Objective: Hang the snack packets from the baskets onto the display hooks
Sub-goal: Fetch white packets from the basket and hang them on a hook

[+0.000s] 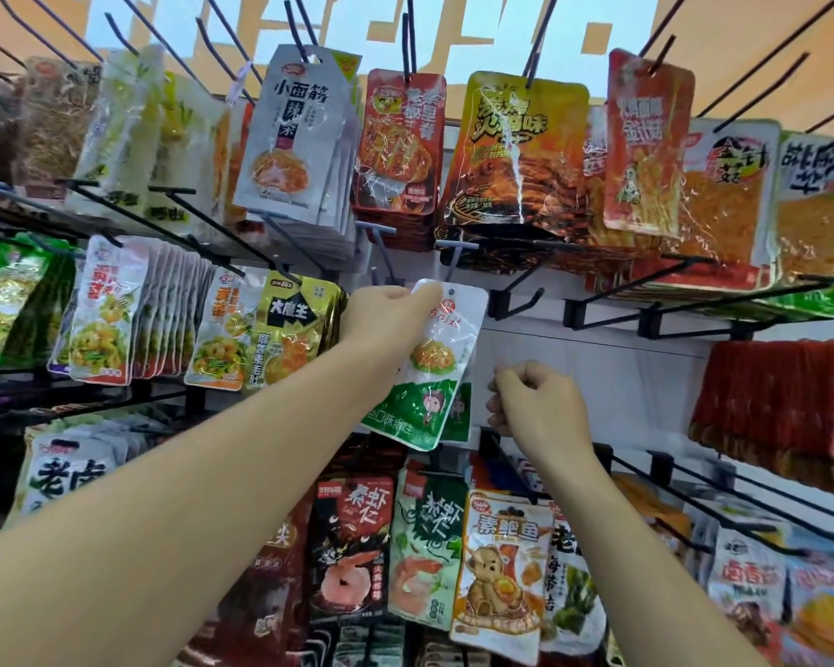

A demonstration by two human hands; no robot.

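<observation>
My left hand (381, 320) pinches the top left corner of a white and green snack packet (434, 368), held up against the white back panel. The packet's punched hole lies just below the tip of a display hook (453, 262) in the middle row. Another packet of the same kind shows behind its lower right edge. My right hand (533, 402) is below and to the right of the packet, fingers curled, with nothing visible in it. The baskets are out of view.
Rows of black hooks carry hanging packets all around: a grey packet (294, 137) and an orange one (516, 151) above, a yellow one (290, 329) to the left, a bear-print one (501, 575) below. Bare hooks (516, 296) jut out right of the packet.
</observation>
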